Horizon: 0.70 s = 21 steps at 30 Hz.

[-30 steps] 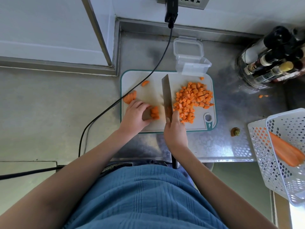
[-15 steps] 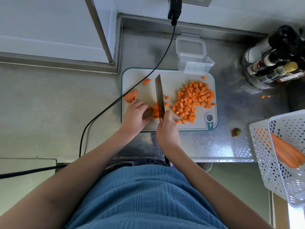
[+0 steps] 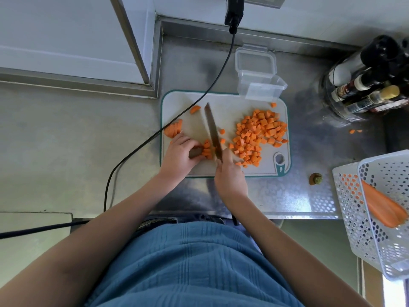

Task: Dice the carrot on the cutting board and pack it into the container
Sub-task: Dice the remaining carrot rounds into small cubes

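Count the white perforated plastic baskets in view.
2, nested at the right edge: the outer white perforated plastic basket and the inner white perforated basket holding long orange carrot pieces. Others may lie out of frame.

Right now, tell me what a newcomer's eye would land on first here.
The bright heap of diced carrot on the right half of the cutting board draws the eye first. Next comes the knife gripped by the right hand, its blade beside the carrot strips that the left hand steadies. The clear container stands empty at the board's far edge.
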Motion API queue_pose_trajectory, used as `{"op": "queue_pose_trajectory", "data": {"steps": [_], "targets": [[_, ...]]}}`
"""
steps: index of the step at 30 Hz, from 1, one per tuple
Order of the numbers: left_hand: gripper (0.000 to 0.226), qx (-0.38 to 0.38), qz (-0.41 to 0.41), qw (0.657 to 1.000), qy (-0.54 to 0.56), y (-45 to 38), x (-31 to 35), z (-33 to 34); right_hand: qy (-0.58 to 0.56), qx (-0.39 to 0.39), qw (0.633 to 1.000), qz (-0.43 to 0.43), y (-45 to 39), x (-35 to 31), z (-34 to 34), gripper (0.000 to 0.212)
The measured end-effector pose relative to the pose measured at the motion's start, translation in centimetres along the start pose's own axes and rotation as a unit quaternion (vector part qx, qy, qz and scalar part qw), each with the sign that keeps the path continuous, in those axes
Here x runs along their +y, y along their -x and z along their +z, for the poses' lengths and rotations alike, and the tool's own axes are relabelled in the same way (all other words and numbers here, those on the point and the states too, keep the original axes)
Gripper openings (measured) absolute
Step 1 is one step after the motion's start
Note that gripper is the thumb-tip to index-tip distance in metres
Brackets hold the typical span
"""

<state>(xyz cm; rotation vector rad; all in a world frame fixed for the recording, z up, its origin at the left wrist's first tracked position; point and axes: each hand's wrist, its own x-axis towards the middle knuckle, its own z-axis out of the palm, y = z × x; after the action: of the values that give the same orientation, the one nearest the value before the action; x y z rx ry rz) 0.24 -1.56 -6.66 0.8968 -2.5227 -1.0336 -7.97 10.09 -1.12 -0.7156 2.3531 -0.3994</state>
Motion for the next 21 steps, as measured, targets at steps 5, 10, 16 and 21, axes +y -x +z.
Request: {"op": "queue_pose_trajectory", "data": {"steps": [5,10,16,21], "targets": [[0.032,-0.023,-0.001,1.0,-0.02,0.2,-0.3,-0.1,-0.094,0.035,0.995,-0.004,1.1,0.3,-1.1,0.009],[0.023,-0.019,0.007,1.0,-0.013,0.6,-0.5,-0.3,-0.115,0.013,0.993,-0.019,1.6,-1.0,-0.2,0.003],[0.018,-0.017,0.007,1.0,-0.003,0.5,-0.7,-0.1,-0.095,0.002,0.995,-0.018,1.1,-0.9,0.5,0.018],[0.018,-0.021,0.014,1.0,-0.007,0.4,-0.7,0.1,-0.06,-0.005,0.998,-0.011,0.8,-0.6,1.3,0.029]]}}
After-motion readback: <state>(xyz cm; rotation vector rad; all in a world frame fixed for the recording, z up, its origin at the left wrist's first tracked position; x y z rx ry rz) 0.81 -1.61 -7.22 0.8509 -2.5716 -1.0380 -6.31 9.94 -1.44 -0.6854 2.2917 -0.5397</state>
